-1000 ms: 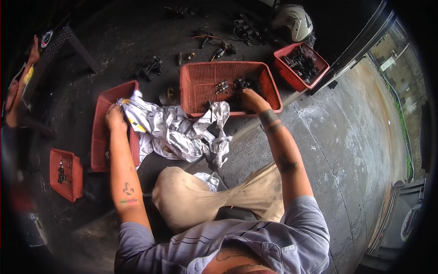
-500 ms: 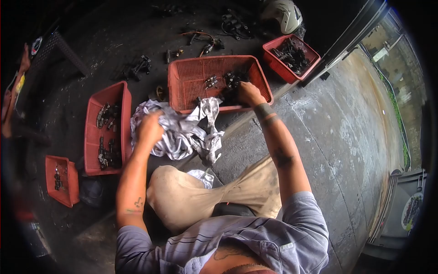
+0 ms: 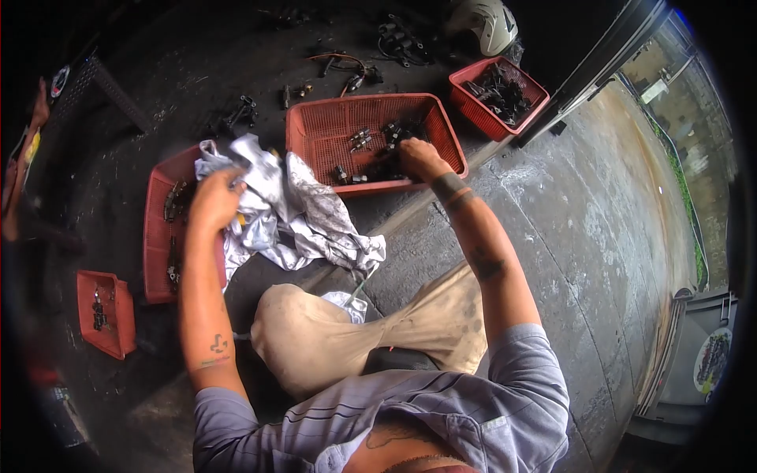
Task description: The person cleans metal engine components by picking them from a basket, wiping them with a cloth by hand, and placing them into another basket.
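Observation:
My left hand (image 3: 215, 199) is closed on the upper left end of a crumpled white and grey cloth (image 3: 315, 209), over the right side of the left red basket (image 3: 154, 236). The cloth spreads from there toward the large red basket (image 3: 315, 126). Inside the large basket lie several dark and silvery metal parts (image 3: 361, 139). My right hand (image 3: 423, 159) reaches over this basket's front right part, fingers bent down among dark parts. Whether it grips one is hidden.
A smaller red basket (image 3: 505, 94) full of black parts stands at the upper right, near a white helmet (image 3: 493, 30). Another small red basket (image 3: 110, 315) sits lower left. Loose parts (image 3: 236, 114) lie on the floor. Another person's limb (image 3: 35, 118) shows at far left.
My left hand moved from the left basket onto the cloth, then back left with it, lifting and spreading it. My right hand stays at the large basket. The whole view shifted slightly.

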Demonstrator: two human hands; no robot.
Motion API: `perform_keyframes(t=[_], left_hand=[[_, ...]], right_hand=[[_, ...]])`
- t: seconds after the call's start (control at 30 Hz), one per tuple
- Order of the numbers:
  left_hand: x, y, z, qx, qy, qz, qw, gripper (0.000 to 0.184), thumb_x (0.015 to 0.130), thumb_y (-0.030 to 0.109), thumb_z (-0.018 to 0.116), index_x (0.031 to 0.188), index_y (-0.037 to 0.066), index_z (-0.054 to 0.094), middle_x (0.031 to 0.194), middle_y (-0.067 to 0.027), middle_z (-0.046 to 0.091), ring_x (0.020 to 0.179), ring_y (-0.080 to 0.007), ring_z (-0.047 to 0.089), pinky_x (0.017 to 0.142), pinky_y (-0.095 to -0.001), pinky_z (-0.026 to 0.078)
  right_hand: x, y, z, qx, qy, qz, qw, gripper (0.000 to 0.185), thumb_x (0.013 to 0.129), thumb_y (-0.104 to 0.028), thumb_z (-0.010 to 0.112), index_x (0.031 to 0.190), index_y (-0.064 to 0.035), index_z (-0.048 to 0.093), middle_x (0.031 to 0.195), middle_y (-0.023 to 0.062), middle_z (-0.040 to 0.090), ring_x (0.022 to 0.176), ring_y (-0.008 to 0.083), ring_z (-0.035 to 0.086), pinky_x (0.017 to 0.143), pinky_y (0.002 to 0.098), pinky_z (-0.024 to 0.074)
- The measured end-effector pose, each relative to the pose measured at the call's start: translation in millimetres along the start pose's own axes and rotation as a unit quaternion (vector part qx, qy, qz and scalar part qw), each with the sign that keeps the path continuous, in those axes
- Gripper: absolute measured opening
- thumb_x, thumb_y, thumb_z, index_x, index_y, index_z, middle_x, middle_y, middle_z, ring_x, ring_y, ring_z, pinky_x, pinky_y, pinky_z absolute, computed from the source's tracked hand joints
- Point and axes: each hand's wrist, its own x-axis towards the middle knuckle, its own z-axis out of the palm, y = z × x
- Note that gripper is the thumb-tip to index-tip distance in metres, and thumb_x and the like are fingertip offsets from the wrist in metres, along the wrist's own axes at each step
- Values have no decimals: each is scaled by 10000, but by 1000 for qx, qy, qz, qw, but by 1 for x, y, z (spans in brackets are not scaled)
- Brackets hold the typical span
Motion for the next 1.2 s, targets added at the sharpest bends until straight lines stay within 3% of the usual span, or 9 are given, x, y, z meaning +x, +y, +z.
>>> perform_keyframes(t=[0.07, 0.27, 0.4, 0.47, 0.53, 0.6, 0.8, 1.0, 1.2], left_hand=[[-6, 14, 10, -8, -75, -74, 994, 452, 790, 138, 672, 1217, 44, 562, 1162, -222, 590, 1088, -322, 575, 936, -348, 435], [-13, -25, 84, 141, -66, 57, 986, 482, 737, 89, 617, 1212, 40, 548, 1077, -241, 604, 1084, -380, 543, 944, -420, 422], [-7, -21, 58, 31, 111, 90, 989, 396, 743, 46, 543, 1128, -28, 595, 1078, -263, 593, 1032, -391, 556, 914, -406, 429], [-13, 3, 35, -33, 220, 57, 973, 395, 792, 15, 484, 1177, -40, 550, 1157, -212, 583, 1075, -323, 564, 948, -382, 417], [-1, -6, 37, -401, 214, 127, 882, 433, 822, 0, 434, 1253, -22, 472, 1210, -154, 532, 1093, -273, 532, 962, -374, 400], [-7, 21, 36, -566, 160, 162, 792, 481, 832, -12, 406, 1312, 1, 389, 1237, -130, 486, 1127, -243, 492, 988, -374, 373], [-26, 66, 85, -688, 126, 74, 711, 490, 843, 86, 458, 1305, -64, 391, 1273, -164, 472, 1177, -256, 460, 1024, -378, 340], [-28, 50, 88, -711, 92, 63, 695, 373, 839, 106, 469, 1167, -66, 514, 1152, -147, 559, 1058, -240, 539, 940, -353, 409], [-33, 86, 74, -532, 218, 57, 816, 377, 843, 145, 480, 1135, -87, 531, 1102, -174, 583, 983, -256, 569, 882, -362, 442]], right_hand=[[-1, -3, -3, -3, 13, 0, 1000, 231, 787, -216, 582, 843, -9, 669, 828, 193, 665, 797, 343, 661, 702, 431, 537], [-20, -12, -21, 80, 208, -7, 975, 455, 667, -420, 745, 931, -68, 629, 894, 133, 638, 837, 329, 629, 695, 422, 514], [-30, -28, -37, 262, 257, -35, 929, 365, 640, -82, 725, 974, 17, 616, 883, 200, 642, 812, 371, 621, 712, 411, 499], [-43, -53, -60, 333, 250, -110, 903, 359, 629, 40, 625, 988, 28, 624, 890, 206, 646, 817, 360, 635, 719, 383, 504], [-53, -83, -74, 379, 212, -165, 885, 310, 670, 13, 630, 979, 33, 618, 858, 199, 648, 787, 357, 634, 691, 388, 498], [-57, -112, -79, 431, 237, -213, 844, 212, 754, -19, 619, 959, 32, 612, 833, 205, 637, 770, 364, 629, 662, 405, 489], [-53, -168, -65, 514, 275, -197, 788, 175, 792, -62, 615, 926, 50, 608, 781, 239, 603, 749, 400, 602, 670, 438, 475], [-60, -174, -43, 446, 286, -202, 824, 238, 770, -69, 606, 969, 59, 577, 768, 206, 579, 738, 391, 571, 659, 441, 459], [-65, -180, -36, 301, 326, -172, 880, 356, 652, -97, 618, 959, 71, 552, 767, 185, 576, 734, 356, 589, 663, 420, 477]])
